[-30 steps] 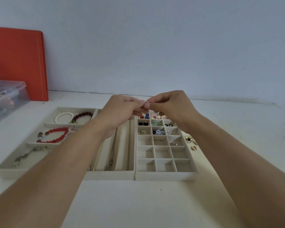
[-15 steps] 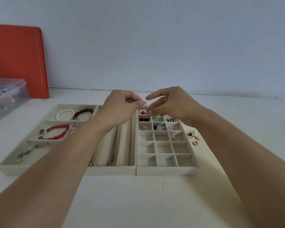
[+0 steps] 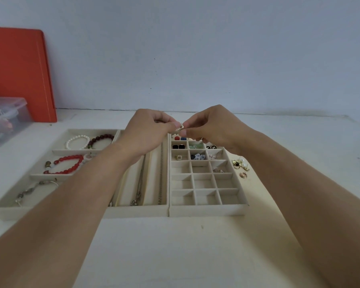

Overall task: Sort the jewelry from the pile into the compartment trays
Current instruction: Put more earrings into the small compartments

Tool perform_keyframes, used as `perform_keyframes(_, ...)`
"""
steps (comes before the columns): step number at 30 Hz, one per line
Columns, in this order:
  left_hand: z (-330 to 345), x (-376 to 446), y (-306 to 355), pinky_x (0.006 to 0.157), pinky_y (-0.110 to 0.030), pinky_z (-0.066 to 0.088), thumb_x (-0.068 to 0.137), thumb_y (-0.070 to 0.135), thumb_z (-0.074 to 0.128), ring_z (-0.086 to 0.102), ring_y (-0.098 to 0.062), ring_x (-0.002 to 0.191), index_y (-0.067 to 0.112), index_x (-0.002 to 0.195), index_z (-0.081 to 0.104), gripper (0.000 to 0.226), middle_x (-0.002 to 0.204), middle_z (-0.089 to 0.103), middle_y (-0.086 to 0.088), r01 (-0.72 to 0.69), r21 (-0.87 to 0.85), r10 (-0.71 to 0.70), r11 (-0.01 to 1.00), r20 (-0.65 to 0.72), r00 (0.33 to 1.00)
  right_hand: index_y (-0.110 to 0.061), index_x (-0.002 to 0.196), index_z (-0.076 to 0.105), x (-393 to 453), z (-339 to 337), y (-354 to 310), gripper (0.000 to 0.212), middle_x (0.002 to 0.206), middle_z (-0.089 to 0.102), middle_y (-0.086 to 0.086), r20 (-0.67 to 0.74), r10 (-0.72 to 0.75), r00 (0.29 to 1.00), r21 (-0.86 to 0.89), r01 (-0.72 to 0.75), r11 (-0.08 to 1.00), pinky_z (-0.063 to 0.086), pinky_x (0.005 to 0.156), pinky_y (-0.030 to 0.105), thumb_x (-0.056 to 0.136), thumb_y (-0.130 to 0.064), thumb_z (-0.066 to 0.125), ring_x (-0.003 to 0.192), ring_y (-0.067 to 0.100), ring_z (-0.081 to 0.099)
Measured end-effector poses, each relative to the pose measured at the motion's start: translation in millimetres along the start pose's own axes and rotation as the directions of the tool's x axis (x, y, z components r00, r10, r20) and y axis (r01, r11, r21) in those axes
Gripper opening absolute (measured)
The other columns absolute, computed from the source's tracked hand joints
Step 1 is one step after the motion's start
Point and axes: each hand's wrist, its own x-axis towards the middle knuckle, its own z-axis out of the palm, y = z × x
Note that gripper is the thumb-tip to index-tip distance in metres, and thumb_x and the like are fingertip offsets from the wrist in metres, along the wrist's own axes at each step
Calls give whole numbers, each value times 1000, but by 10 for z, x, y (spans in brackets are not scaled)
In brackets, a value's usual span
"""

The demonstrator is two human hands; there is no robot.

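Both hands meet above the far edge of the beige, felt-lined grid tray (image 3: 208, 212) of small square cells: the left hand (image 3: 146, 132) and the right hand (image 3: 213, 126) each pinch, with curled fingertips, a small glittery gold earring (image 3: 180, 127) held in the air between them. The tray's far cells hold tiny studs, black squares, a green piece and a gold square; its near cells are bare. To its left a long-slotted felt tray (image 3: 137, 212) carries thin metal chains, and beyond that a wide felt tray (image 3: 0, 210) holds a round white pearl bracelet (image 3: 77, 141), a dark red bead bracelet (image 3: 101, 139) and a glossy red bead bracelet (image 3: 66, 164). Loose gold and pearl earrings (image 3: 240, 165) lie on the white bench (image 3: 175, 256) just beside the grid tray's right edge.
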Motion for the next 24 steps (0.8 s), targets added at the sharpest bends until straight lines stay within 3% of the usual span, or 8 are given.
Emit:
perform_keyframes(6,-21,-10,23,67,-21,41,89,26,73,55,-5,70,25,76,77,14,71,67,14,-11,-9,11,1000,26,1000,-7,93,75,-3,-40,-3,15,76,73,-1,81,37,996,134,-47,990,48,67,26,88,-21,77,72,13,59)
perform_keyframes(12,-15,17,-27,62,-15,39,91,24,71,55,6,61,22,84,77,10,61,65,21,-5,22,3,1000,70,998,-10,90,72,29,-31,30,2,89,75,9,138,78,987,228,-109,968,47,68,27,90,-12,72,75,17,60)
perform_keyframes(16,-20,40,-54,57,-9,38,93,23,70,53,12,56,17,92,77,9,58,64,23,-13,28,11,1000,79,997,-3,106,74,52,-40,76,19,106,76,12,177,84,981,239,-126,963,48,69,26,93,-16,71,77,15,62)
perform_keyframes(20,-17,40,-59,53,-5,38,92,22,71,54,13,55,16,90,77,9,56,63,23,-19,20,17,1000,81,997,-5,106,76,61,-48,96,20,106,76,12,185,85,979,239,-129,962,48,66,24,92,-19,72,76,14,61)
perform_keyframes(24,-20,38,-66,60,-12,39,91,24,72,55,10,59,18,90,77,8,62,64,20,5,33,-8,999,76,997,-4,105,76,52,-44,101,22,102,77,11,165,101,981,223,-137,965,48,61,20,90,-19,75,73,12,60)
